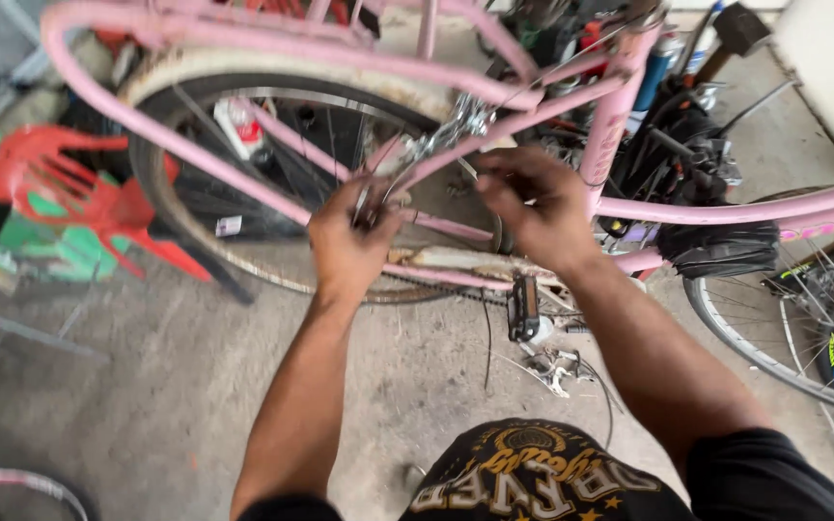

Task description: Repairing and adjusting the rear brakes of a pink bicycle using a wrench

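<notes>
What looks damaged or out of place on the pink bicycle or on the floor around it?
The rear wheel's tyre looks cracked and discoloured. The chain guard is chipped and rusty. Small metal parts lie loose on the concrete floor beneath the pedal. Both hands, left hand and right hand, work near the rear brake.

light: soft, even daylight | shadows: faint | blur: slight | edges: wide-angle bending
</notes>
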